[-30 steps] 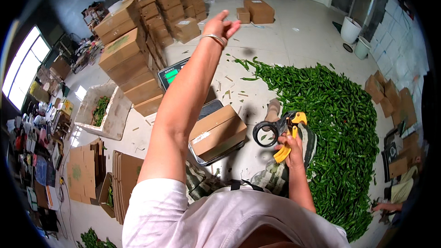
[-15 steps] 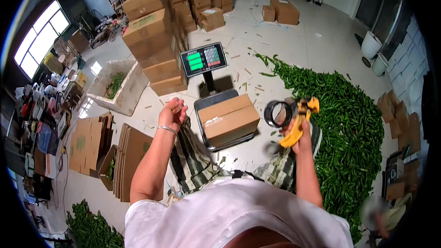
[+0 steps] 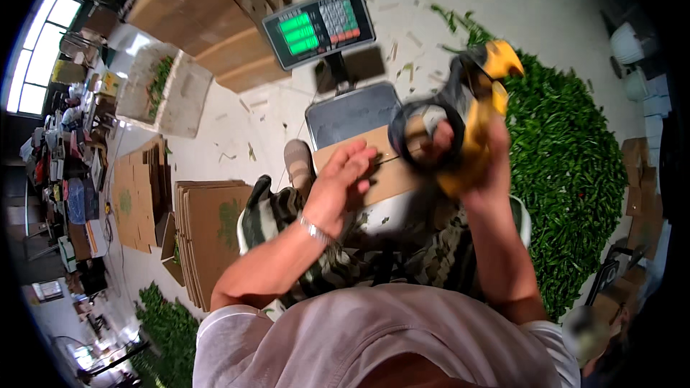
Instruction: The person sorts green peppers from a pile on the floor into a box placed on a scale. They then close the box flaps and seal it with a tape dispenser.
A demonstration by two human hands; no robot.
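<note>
A yellow tape dispenser [image 3: 496, 100] with a black ring at its left end is in my right hand [image 3: 492, 169], its fingers wrapped round the handle. Motion smears both a little. Below the ring sits a cardboard box [image 3: 392, 185], drawn close in front of my knees, with a dark seam line across its top. My left hand [image 3: 339, 185], fingers extended and holding nothing, is at the box's top left; whether it presses on the cardboard I cannot tell. Beyond the box is the scale's grey platform [image 3: 352, 116] with its lit display [image 3: 320, 26].
Green chili peppers [image 3: 568, 179] form a big heap on the right; another pile [image 3: 169, 330] lies lower left. Flattened cartons [image 3: 208, 233] stand at my left, near a white foam box [image 3: 190, 97]. Stacked cardboard boxes [image 3: 194, 11] rise behind the scale.
The box has come off the middle of the scale platform toward me. My left hand has moved right to its top, and the tape dispenser has come over it. The view has shifted closer.
</note>
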